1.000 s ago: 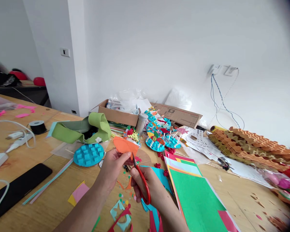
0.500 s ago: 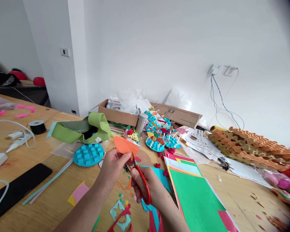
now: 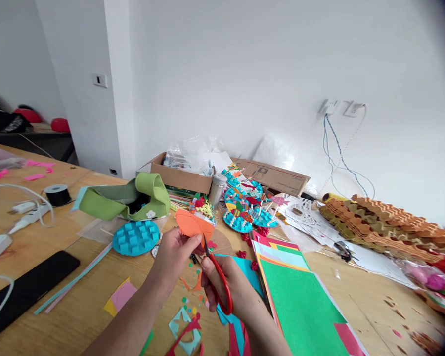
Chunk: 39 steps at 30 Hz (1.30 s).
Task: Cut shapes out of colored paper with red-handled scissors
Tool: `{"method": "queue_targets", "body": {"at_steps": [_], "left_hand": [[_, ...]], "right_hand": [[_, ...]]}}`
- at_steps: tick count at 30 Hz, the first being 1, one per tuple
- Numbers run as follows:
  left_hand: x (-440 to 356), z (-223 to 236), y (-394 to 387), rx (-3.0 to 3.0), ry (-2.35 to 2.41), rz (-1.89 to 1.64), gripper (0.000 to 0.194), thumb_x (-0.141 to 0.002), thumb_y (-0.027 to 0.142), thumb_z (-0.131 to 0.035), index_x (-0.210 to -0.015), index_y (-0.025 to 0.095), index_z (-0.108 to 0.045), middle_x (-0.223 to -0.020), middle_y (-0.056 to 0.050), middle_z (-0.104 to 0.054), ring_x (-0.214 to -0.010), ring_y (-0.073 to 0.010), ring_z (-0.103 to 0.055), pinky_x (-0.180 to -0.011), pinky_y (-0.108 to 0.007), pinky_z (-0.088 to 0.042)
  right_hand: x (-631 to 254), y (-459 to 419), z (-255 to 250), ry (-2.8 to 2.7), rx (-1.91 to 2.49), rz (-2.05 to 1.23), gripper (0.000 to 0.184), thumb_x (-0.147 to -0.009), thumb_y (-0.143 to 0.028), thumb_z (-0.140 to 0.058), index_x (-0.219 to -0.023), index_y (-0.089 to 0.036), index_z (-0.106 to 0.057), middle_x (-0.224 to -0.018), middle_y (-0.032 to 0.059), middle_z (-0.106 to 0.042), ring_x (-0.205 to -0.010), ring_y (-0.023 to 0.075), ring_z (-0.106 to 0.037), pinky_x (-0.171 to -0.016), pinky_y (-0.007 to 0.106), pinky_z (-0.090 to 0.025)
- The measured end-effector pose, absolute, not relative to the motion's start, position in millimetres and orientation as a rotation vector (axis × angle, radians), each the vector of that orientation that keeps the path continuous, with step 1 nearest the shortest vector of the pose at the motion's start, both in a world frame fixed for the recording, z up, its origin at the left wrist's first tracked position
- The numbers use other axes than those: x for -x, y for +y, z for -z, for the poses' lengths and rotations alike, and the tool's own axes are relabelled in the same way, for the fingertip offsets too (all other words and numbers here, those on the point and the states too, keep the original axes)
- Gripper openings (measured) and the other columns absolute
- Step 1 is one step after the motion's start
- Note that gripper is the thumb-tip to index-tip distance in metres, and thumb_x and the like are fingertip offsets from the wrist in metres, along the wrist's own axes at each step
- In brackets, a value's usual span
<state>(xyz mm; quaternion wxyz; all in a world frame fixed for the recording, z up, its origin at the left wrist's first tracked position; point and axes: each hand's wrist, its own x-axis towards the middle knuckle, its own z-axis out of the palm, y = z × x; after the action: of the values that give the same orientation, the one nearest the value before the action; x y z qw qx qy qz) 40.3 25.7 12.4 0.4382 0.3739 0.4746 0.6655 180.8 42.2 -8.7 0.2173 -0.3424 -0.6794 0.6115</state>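
Note:
My left hand (image 3: 176,252) pinches a piece of orange paper (image 3: 193,225) between thumb and fingers, holding it up above the table. Red-handled scissors (image 3: 222,282) are gripped in my right hand (image 3: 222,284), with the blades pointing up at the paper's lower right edge. Whether the blades are fully closed is hard to see. Beneath my hands lie orange paper scraps (image 3: 198,282), small coloured paper dots and a light-blue cut-out sheet (image 3: 185,329). Just left of my left hand sits a round blue piece with raised tabs (image 3: 135,238).
Right of my hands is a stack of coloured paper (image 3: 300,296). Behind stand an open cardboard box (image 3: 187,180), a metal bottle (image 3: 217,190) and blue discs with paper fish (image 3: 241,210). A black phone (image 3: 31,294) and a green fabric band (image 3: 107,201) lie left.
The orange paper has tilted very slightly, and the scissors have shifted a little at its edge. Both hands stay in nearly the same place.

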Motion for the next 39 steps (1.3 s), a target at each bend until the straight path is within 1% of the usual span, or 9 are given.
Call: {"method": "queue_targets", "body": {"at_steps": [11,17,23,30,36,39], "left_hand": [[-39.4,-10.9,27.5,-0.93,1.176,-1.634,0.014,-0.064,0.028,-0.071,-0.06,0.018,-0.063,-0.057,-0.002,-0.065,-0.056,-0.0192,-0.062,-0.06,-0.03,-0.053],[-38.9,-9.6,26.7,-0.969,1.166,-1.619,0.017,-0.067,0.03,-0.069,-0.058,0.018,-0.061,-0.056,-0.001,-0.063,-0.057,-0.018,-0.061,-0.061,-0.03,-0.053],[-38.2,-9.5,27.6,-0.969,1.163,-1.608,0.017,-0.067,0.031,-0.069,-0.06,0.018,-0.061,-0.057,-0.001,-0.064,-0.057,-0.0184,-0.062,-0.062,-0.031,-0.053],[-38.5,-9.7,26.7,-0.942,1.168,-1.613,0.017,-0.067,0.031,-0.07,-0.062,0.018,-0.062,-0.057,-0.001,-0.064,-0.058,-0.0182,-0.061,-0.063,-0.031,-0.053],[-37.9,-8.9,28.7,-0.942,1.184,-1.61,0.017,-0.066,0.032,-0.07,-0.062,0.018,-0.062,-0.057,-0.001,-0.065,-0.058,-0.0186,-0.062,-0.063,-0.031,-0.053],[-38.8,-9.8,28.6,-0.932,1.177,-1.61,0.017,-0.065,0.032,-0.071,-0.065,0.016,-0.065,-0.058,-0.001,-0.067,-0.058,-0.0192,-0.063,-0.063,-0.032,-0.053]], "right_hand": [[-181.9,42.5,8.7,-1.863,0.959,-1.72,0.066,-0.078,-0.083,-0.046,-0.068,-0.017,-0.05,-0.04,-0.004,-0.049,-0.033,0.008,-0.047,-0.033,0.016,-0.03],[-181.4,41.7,7.4,-1.864,0.968,-1.717,0.069,-0.075,-0.086,-0.046,-0.065,-0.017,-0.05,-0.041,-0.0037,-0.049,-0.032,0.0075,-0.047,-0.033,0.015,-0.03],[-183.4,41.6,8.2,-1.88,0.926,-1.71,0.067,-0.08,-0.082,-0.044,-0.068,-0.017,-0.052,-0.042,-0.0032,-0.05,-0.033,0.0075,-0.047,-0.034,0.015,-0.031],[-184.4,41.7,7.2,-1.891,0.9,-1.697,0.068,-0.082,-0.082,-0.042,-0.069,-0.016,-0.052,-0.044,-0.0021,-0.052,-0.033,0.0069,-0.047,-0.035,0.015,-0.032],[-183.8,41.5,7.1,-1.872,0.914,-1.74,0.068,-0.078,-0.084,-0.045,-0.067,-0.017,-0.05,-0.042,-0.0026,-0.051,-0.032,0.0071,-0.045,-0.033,0.015,-0.031],[-182.8,42.3,9.4,-1.883,0.927,-1.743,0.068,-0.077,-0.085,-0.044,-0.067,-0.018,-0.05,-0.042,-0.0027,-0.051,-0.032,0.0077,-0.045,-0.032,0.016,-0.03]]}}
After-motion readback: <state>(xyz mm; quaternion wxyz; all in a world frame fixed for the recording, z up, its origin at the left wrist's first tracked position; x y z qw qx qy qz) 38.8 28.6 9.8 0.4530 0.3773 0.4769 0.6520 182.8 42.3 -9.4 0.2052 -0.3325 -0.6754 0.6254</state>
